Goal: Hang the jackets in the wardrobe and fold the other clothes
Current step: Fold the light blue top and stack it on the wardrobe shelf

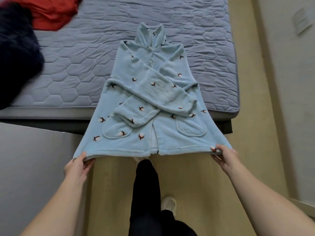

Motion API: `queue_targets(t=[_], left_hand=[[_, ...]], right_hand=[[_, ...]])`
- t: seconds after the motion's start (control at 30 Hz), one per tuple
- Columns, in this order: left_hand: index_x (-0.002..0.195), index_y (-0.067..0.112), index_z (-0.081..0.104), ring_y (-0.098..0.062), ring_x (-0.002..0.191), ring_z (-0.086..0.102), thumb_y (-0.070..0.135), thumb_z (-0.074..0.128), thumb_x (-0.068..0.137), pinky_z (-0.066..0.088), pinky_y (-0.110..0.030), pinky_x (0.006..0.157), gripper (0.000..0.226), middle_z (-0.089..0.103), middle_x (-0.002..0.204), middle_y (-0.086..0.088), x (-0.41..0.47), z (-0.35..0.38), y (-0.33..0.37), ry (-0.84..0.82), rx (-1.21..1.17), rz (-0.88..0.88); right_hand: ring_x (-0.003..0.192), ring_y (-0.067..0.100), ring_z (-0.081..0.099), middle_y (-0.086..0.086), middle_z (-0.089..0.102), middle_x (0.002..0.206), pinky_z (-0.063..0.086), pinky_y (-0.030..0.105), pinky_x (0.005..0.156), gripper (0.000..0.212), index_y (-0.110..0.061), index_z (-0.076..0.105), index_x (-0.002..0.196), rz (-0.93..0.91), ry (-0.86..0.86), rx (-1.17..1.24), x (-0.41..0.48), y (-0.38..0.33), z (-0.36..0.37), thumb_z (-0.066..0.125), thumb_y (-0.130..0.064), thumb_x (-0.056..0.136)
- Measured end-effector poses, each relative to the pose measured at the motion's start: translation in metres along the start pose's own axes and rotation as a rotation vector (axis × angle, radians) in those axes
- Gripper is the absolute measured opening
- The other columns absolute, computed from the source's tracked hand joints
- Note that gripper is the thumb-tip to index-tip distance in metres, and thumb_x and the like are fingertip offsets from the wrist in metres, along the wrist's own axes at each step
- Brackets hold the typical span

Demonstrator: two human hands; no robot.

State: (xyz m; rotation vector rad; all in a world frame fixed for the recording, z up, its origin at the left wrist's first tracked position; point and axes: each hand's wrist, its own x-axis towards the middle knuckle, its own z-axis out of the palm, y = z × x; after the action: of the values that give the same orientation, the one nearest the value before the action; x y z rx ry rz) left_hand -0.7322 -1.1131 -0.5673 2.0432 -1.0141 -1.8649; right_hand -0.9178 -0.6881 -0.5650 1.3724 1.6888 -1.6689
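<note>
Head view. Pale-blue fleece garment (153, 99) lies face-up at centre, collar toward 12 o'clock on the bed (76, 65), hem drawn past the mattress edge toward 6 o'clock. Both sleeves are crossed over the front, presumably to narrow the piece for folding. Left hand (77, 165), at 7 o'clock, pinches the left hem corner, thumb on top. Right hand (224, 158), at 5 o'clock, pinches the right corner likewise. Held spread and taut, the hem appears ready to be carried up toward the collar. Red garment (51, 12) and dark garment (15, 57) lie unfolded on the bed between 10 and 11 o'clock.
</note>
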Motion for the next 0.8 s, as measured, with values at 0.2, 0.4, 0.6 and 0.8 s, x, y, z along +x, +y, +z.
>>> queue_targets(t=[0.2,0.4,0.6,0.8], left_hand=[[0.116,0.004,0.054,-0.021,0.081,0.063,0.006,0.054,0.094,0.054,-0.034,0.076,0.022,0.059,0.112,-0.013,-0.032,0.029,0.05,-0.063,-0.065,0.012],[0.086,0.012,0.052,-0.008,0.049,0.066,0.013,0.047,0.098,0.057,-0.022,0.052,0.013,0.067,0.056,0.001,-0.005,0.165,0.182,-0.24,-0.151,0.124],[0.09,0.021,0.051,-0.007,0.069,0.064,0.017,0.046,0.099,0.054,-0.028,0.062,0.011,0.061,0.086,0.001,0.062,0.347,0.318,-0.364,-0.135,0.365],[0.139,0.01,0.039,-0.027,0.115,0.051,0.025,0.064,0.09,0.04,-0.038,0.094,0.057,0.047,0.138,-0.012,0.155,0.4,0.268,-0.167,0.499,0.404]], right_hand=[[0.075,0.02,0.061,0.01,0.059,0.089,0.051,0.036,0.063,0.011,-0.011,0.053,0.096,-0.04,-0.021,0.039,-0.026,-0.05,0.017,0.057,-0.004,0.088],[0.074,0.019,0.058,0.009,0.056,0.089,0.054,0.036,0.063,0.011,-0.013,0.051,0.097,-0.183,-0.023,0.231,-0.002,-0.192,0.132,0.057,-0.007,0.089],[0.085,0.02,0.062,0.009,0.058,0.099,0.057,0.032,0.062,0.009,-0.015,0.05,0.097,-0.391,-0.063,0.325,0.056,-0.335,0.287,0.055,-0.008,0.093],[0.097,0.021,0.05,0.007,0.051,0.126,0.045,0.034,0.071,0.046,-0.012,0.041,0.134,-0.339,0.009,-0.31,0.141,-0.278,0.342,0.06,-0.018,0.092]])
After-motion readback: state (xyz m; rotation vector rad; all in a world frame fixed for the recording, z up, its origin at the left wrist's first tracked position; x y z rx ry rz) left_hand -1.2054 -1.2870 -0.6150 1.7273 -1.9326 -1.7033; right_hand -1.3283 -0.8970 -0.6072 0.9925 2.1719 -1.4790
